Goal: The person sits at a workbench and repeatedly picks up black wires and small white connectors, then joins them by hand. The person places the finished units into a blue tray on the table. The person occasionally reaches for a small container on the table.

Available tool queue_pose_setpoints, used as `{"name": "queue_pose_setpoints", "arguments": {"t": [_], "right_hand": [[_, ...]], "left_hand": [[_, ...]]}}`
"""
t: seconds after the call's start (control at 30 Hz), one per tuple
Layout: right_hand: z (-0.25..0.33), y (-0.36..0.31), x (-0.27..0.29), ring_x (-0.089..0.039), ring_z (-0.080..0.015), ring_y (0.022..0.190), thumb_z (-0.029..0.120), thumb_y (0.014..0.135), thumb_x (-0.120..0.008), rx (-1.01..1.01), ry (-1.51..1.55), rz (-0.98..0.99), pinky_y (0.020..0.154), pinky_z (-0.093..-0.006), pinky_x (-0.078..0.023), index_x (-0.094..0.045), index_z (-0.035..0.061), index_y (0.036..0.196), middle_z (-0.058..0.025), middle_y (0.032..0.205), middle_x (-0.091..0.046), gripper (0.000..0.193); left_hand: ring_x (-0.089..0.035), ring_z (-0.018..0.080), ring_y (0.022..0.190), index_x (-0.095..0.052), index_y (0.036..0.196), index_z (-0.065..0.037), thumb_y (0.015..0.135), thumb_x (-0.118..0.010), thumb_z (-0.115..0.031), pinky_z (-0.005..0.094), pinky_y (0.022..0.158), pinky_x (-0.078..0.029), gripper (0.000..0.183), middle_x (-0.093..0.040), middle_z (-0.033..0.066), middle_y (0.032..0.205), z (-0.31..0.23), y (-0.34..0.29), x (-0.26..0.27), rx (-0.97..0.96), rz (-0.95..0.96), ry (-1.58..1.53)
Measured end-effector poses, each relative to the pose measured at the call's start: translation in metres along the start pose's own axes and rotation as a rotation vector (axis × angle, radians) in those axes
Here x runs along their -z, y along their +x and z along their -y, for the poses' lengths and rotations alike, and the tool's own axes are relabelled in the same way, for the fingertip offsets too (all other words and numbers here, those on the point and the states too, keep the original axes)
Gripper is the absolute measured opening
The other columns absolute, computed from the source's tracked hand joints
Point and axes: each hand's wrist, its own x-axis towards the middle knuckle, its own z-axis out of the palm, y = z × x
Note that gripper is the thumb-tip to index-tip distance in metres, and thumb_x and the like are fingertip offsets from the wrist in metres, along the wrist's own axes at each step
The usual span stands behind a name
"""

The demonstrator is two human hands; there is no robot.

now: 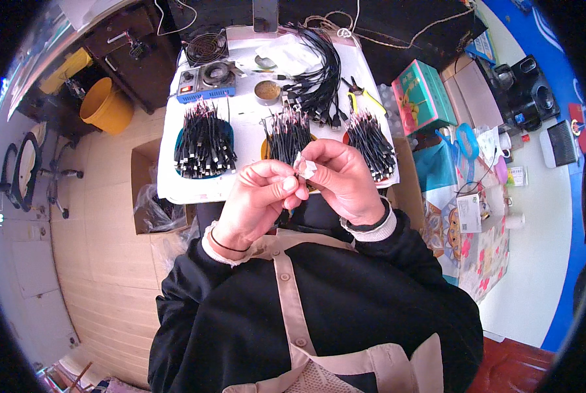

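Observation:
My left hand (260, 193) and my right hand (342, 183) meet in front of the table's near edge, fingertips almost touching. Both are closed in a pinch around something small and dark, mostly hidden by the fingers. A white scrap, perhaps tape (308, 169), shows at the right thumb and fingertips. Just beyond my hands stands a middle bundle of short black cables (288, 136) with reddish wire ends up. A left bundle (204, 145) sits in a teal holder, and a right bundle (370, 145) stands beside my right hand. Pale connectors show at their lower ends.
On the white table (198, 191) are a blue soldering-type unit (206, 85), a round tin (267, 92), a heap of longer black cables (319, 75) and yellow-handled pliers (364, 98). A black fan (206, 47) is behind. Cardboard boxes (143, 190) flank the table; an orange bucket (107, 105) stands left.

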Motion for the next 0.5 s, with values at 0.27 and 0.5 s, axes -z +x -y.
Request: {"name": "queue_pose_setpoints", "arguments": {"t": [0.27, 0.5], "right_hand": [[0.006, -0.002, 0.001, -0.064, -0.0136, 0.073, 0.005, 0.092, -0.060, 0.002, -0.068, -0.012, 0.068, -0.0232, -0.051, -0.058, -0.0025, 0.097, -0.0073, 0.086, -0.064, 0.010], [-0.006, -0.001, 0.026, -0.058, -0.0118, 0.086, 0.009, 0.093, -0.057, -0.032, -0.015, 0.058, 0.074, -0.0252, -0.049, -0.051, 0.0024, 0.109, -0.0040, 0.099, -0.056, 0.018]], "left_hand": [[-0.061, 0.0131, 0.069, -0.065, 0.096, 0.002, 0.089, -0.061, 0.001, 0.0242, 0.063, -0.051, 0.008, -0.070, 0.0155, 0.086, 0.006, 0.005, -0.001, -0.109, -0.097, 0.222], [-0.058, 0.0067, 0.066, -0.068, 0.098, 0.005, 0.088, -0.062, 0.000, 0.0202, 0.061, -0.048, 0.013, -0.070, 0.0089, 0.082, 0.004, 0.003, -0.011, -0.128, -0.216, 0.868]]}}
